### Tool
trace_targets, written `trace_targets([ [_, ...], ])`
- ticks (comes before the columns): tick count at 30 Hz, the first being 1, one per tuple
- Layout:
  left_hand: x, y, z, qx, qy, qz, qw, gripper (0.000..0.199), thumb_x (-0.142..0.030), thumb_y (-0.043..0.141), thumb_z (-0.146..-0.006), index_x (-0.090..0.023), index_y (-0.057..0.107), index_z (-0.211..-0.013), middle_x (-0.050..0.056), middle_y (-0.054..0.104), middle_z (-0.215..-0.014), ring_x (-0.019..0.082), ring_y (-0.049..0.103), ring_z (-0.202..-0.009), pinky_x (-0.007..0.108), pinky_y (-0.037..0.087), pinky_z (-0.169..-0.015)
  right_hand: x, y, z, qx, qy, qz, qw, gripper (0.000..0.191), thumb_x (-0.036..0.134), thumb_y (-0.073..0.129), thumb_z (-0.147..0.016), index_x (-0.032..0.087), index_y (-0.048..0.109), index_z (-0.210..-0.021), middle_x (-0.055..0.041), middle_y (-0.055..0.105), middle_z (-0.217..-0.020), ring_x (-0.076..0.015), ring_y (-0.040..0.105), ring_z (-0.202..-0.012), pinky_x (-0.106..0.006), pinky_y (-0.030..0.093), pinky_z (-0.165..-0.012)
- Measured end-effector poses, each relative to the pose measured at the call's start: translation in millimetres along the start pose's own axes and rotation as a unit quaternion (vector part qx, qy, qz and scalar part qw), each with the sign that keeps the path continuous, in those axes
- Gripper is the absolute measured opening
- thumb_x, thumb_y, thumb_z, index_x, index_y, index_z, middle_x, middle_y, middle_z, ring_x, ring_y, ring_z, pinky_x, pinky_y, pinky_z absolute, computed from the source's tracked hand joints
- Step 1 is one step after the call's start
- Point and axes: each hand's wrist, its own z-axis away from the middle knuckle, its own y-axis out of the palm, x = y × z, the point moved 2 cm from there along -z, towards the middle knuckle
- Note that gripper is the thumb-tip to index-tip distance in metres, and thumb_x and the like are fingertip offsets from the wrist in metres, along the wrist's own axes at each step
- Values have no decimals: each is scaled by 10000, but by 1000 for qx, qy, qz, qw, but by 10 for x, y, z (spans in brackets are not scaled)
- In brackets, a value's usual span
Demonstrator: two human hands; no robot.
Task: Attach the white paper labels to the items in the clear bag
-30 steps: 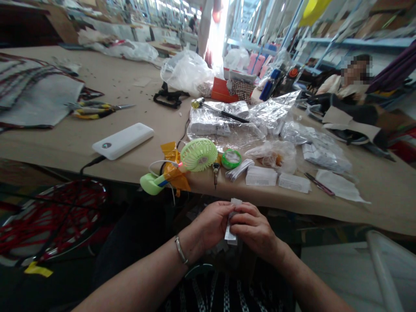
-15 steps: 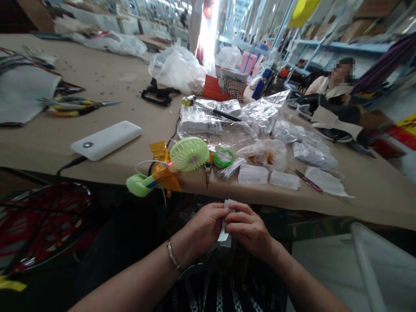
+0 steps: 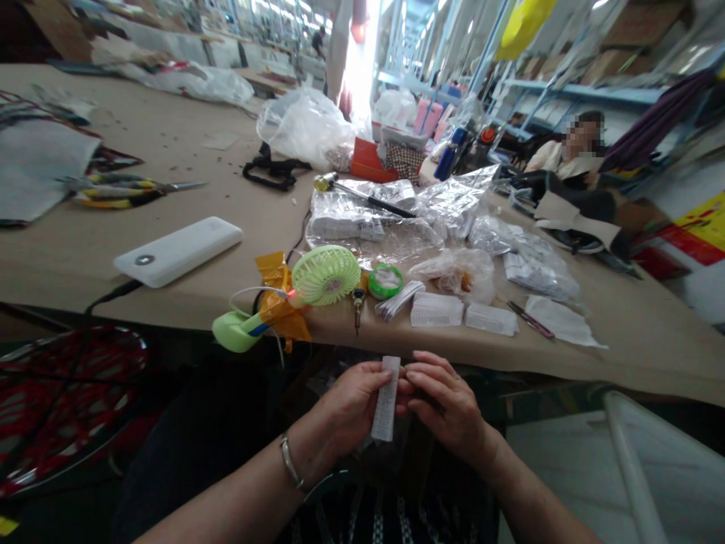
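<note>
My left hand (image 3: 356, 402) pinches a narrow white printed paper strip (image 3: 386, 404) over my lap, just below the table edge. Beside it, my right hand (image 3: 445, 400) has bent fingers whose tips come close to the strip; whether something small is between them is hidden. On the table edge above lie a fanned bundle of white slips (image 3: 399, 300), a stack of printed labels (image 3: 436, 310) and another label stack (image 3: 491, 319). A green round tin (image 3: 386, 280) with white material sits left of these, near a brass-tipped tool (image 3: 358, 306).
A green fan (image 3: 325, 276) is taped at the table edge (image 3: 170, 313). A white power bank (image 3: 180, 251), pliers (image 3: 118, 189), plastic-wrapped bundles (image 3: 362, 215), a hammer (image 3: 368, 198) and tweezers (image 3: 531, 319) lie on the table. A person (image 3: 572, 155) sits at the back right.
The strip now shows its printed face and tilts in my left hand. My right hand has moved slightly right, off the strip. The whole view has shifted a little.
</note>
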Motion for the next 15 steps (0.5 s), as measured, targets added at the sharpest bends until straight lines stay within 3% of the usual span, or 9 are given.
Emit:
trace_targets([
  [2,-13,-16,10,-29,-13,-20,999,129,-152,599,-732,-81,615,-838,92,660,-702,142,605,-567,275,484,-586,-207,-190,61,-64,63,107,990,353,226,517,-856,193,486,-1205,-109,569,-1140,-256,457,-1160,-479,423,-944],
  [4,-13,-29,11,-44,-20,-31,998,112,-149,588,-742,-87,600,-834,85,660,-691,146,613,-573,279,493,-589,-431,-361,140,-96,120,241,958,425,310,509,-862,147,446,-1249,-149,526,-1177,-288,427,-1167,-516,381,-955],
  [6,-1,-34,5,-47,-23,-33,998,102,-146,576,-752,-86,593,-834,84,659,-690,150,620,-584,279,497,-590,-620,-462,217,-74,155,344,923,519,404,504,-852,109,424,-1271,-182,491,-1217,-327,401,-1170,-543,362,-940],
  [9,23,-38,-5,-48,-26,-33,998,109,-153,577,-755,-83,592,-837,91,660,-688,155,622,-577,282,500,-580,-775,-513,292,-27,170,414,894,461,373,477,-868,117,457,-1250,-172,498,-1230,-333,422,-1140,-519,370,-901],
  [15,27,-50,-5,-49,-28,-32,998,119,-154,572,-759,-82,593,-850,91,664,-697,160,625,-586,292,507,-590,-824,-615,298,-47,141,350,925,225,340,463,-886,173,597,-955,-84,615,-992,-231,539,-957,-386,416,-851],
])
